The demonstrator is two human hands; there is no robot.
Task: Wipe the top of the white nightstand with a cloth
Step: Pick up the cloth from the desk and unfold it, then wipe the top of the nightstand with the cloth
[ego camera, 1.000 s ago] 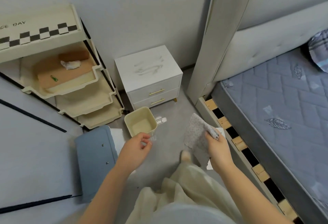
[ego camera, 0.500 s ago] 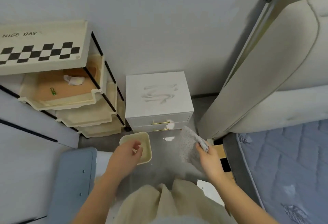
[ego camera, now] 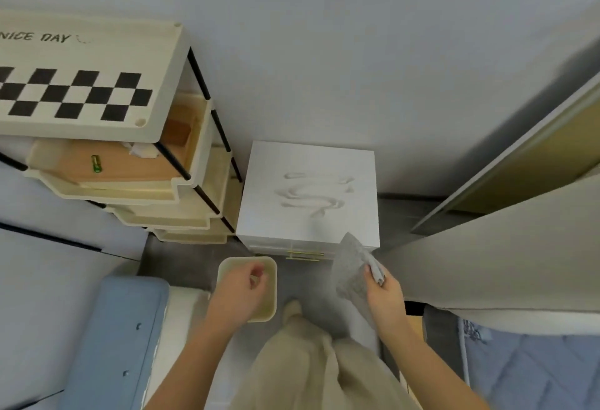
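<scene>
Two hands hover before the white nightstand (ego camera: pixel 259 214): right hand (ego camera: pixel 384 292) pinches the cloth (ego camera: pixel 352 266), which overlaps its near right corner; left hand (ego camera: pixel 240 292), fingers loosely curled and empty, hangs over a cream bin (ego camera: pixel 224 271).

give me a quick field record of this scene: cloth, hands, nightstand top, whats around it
cloth: grey patterned cloth, hanging from the right hand, not on the top yet
right hand: right hand, pinching the cloth's upper edge, near the nightstand's front right corner
left hand: left hand, loosely curled above the cream square plastic bin; whether it holds anything is unclear
nightstand: white two-drawer nightstand, against the wall
top state: wavy smeared streaks across the middle, unwiped
left of it: cream tiered storage cart with checkered top
right of it: beige upholstered headboard
</scene>
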